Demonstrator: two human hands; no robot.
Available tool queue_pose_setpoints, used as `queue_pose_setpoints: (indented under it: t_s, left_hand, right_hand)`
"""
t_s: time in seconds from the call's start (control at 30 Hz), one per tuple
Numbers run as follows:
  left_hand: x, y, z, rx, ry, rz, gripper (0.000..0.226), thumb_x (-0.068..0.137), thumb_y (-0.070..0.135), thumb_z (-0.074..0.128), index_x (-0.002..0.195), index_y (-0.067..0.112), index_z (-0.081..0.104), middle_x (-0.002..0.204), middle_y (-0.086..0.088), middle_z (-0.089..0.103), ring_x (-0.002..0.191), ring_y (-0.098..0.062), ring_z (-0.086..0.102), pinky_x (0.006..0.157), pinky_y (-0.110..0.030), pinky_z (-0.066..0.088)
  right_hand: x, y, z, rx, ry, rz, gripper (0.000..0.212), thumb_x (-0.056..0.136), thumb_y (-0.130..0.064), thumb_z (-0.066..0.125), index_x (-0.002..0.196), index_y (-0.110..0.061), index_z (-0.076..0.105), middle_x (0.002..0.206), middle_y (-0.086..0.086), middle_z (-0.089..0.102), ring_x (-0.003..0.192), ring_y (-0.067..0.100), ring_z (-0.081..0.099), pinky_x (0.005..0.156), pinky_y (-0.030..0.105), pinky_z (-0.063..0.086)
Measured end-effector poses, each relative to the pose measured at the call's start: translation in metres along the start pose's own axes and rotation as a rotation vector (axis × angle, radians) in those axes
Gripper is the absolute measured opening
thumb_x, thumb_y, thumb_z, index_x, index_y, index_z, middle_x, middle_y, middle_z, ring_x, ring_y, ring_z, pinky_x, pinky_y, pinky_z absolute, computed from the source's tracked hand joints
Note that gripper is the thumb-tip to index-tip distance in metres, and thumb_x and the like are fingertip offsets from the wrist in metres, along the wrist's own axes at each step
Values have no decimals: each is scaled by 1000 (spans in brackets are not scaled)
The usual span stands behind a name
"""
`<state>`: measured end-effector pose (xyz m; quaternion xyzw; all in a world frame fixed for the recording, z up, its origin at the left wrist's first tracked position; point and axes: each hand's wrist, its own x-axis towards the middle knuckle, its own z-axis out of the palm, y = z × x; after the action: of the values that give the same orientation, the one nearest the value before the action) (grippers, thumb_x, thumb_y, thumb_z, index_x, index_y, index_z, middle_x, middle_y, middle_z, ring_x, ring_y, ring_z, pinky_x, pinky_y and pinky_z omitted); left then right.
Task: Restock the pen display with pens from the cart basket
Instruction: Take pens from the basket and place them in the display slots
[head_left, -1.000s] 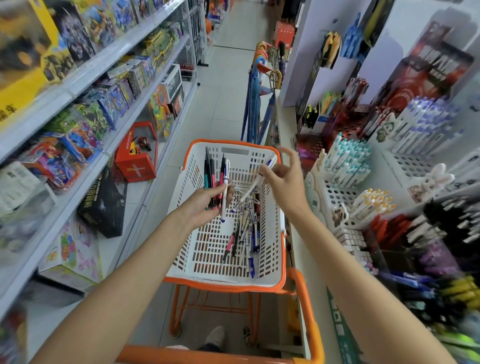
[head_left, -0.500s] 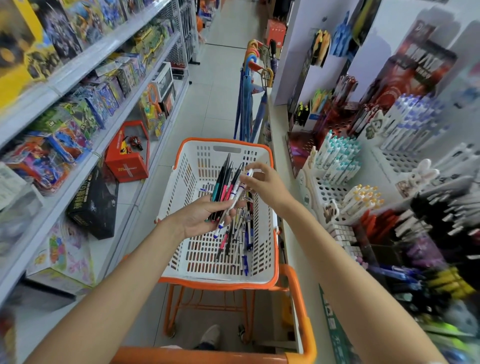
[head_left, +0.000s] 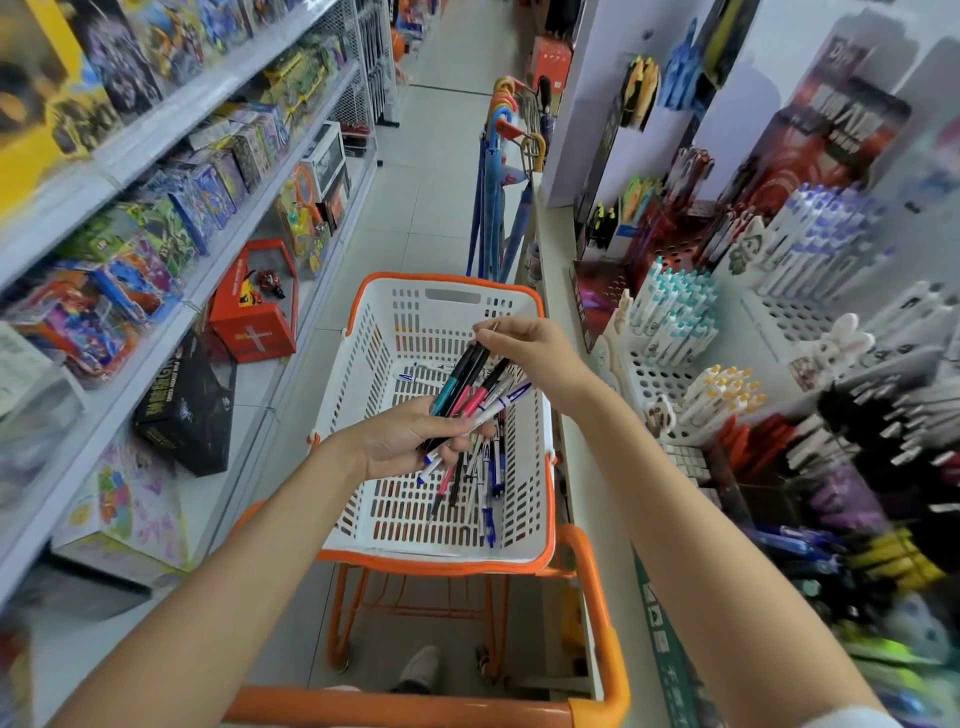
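A white basket with an orange rim (head_left: 363, 374) sits on the orange cart, and several loose pens (head_left: 480, 486) lie on its floor. Over the basket my left hand (head_left: 402, 441) grips a bundle of pens (head_left: 465, 387), black, teal, pink and white ones fanned up to the right. My right hand (head_left: 530, 348) pinches the top end of one dark pen in that bundle. The pen display (head_left: 675, 338) stands on the counter to the right, with white slotted racks holding teal-capped and orange-capped pens.
Toy boxes fill the shelves (head_left: 171, 218) along the left of the aisle. Umbrellas (head_left: 501, 171) hang beyond the basket. The orange cart handle (head_left: 405, 706) runs across the bottom, with a shoe (head_left: 421, 667) under it. Dark and coloured pens (head_left: 857, 493) crowd the near right counter.
The white pen my right hand carried has joined the bundle in my left hand. My right hand has shifted to the upper tip of a dark pen. The bundle tilted further right.
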<state>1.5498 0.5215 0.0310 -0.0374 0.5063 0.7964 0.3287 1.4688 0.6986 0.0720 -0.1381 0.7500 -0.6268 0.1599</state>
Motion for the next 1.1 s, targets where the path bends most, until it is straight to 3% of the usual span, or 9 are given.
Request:
queue_pose_setpoints:
  t_s: [0.1,0.2,0.33,0.43,0.6,0.7,0.87,0.97,1.1]
  left_hand:
    - [0,2,4,-11,10,14,35,85,6,62,119,12,56,97,-12,69,59,-5,48,49,-13,42]
    - [1,2,6,-62,19,23,31,86,9,60,117,12,55,88,-8,67,56,-4,44,46,-11,38]
    - [1,0,7,-117,10,31,27,91,12,54,118,11,55,83,-5,64,55,-4,44,45,-11,36]
    - [1,-2,8,-128,-1,28,30,91,13,54,121,10,55,89,-9,66,56,-5,46,46,-12,38]
    - [1,0,8,-121,-33,16,36,91,10,55,126,15,56,101,-16,70,60,-8,50,50,-14,44]
    - [1,0,7,-100,-33,24,39,90,8,57,128,15,53,105,-15,70,62,-8,52,52,-16,47]
    - [3,-2,9,-106,46,101,33,88,8,59,120,7,58,93,-9,70,61,-7,54,53,-15,47]
    - [13,0,16,-107,112,142,21,95,6,55,116,5,58,92,-9,67,62,-7,53,53,-15,47]
    - [33,9,40,-69,-8,62,25,94,7,59,117,5,53,88,-9,62,66,-11,54,57,-20,50]
  right_hand:
    - [0,-1,-2,62,-14,32,9,96,-8,62,98,-10,71,103,4,75,95,17,72,88,30,57]
    - [1,-2,-7,111,-46,66,17,95,-1,60,108,-9,69,117,24,68,107,31,69,100,44,53]
    - [3,-1,-15,76,-100,102,31,94,7,54,112,-12,70,120,19,69,114,34,66,106,51,47]
    - [4,-2,-18,90,-135,120,38,91,12,50,112,-13,71,117,27,66,114,41,63,107,56,44]
    - [0,-8,-21,123,-173,134,40,92,19,45,119,-3,64,112,23,66,99,29,66,92,38,57]
    - [-1,-9,-22,117,-166,136,33,95,12,47,118,-4,65,102,16,69,93,24,68,89,35,56]
    - [-4,-6,-27,170,51,115,30,100,-10,54,129,-9,61,116,10,72,100,20,67,92,31,51]
    - [-15,3,-24,78,62,103,33,102,-21,52,135,-17,55,123,9,68,108,17,66,94,28,52]
    - [-36,-4,-20,16,103,100,33,107,-21,42,140,-23,48,114,-14,63,97,-10,63,83,14,50]
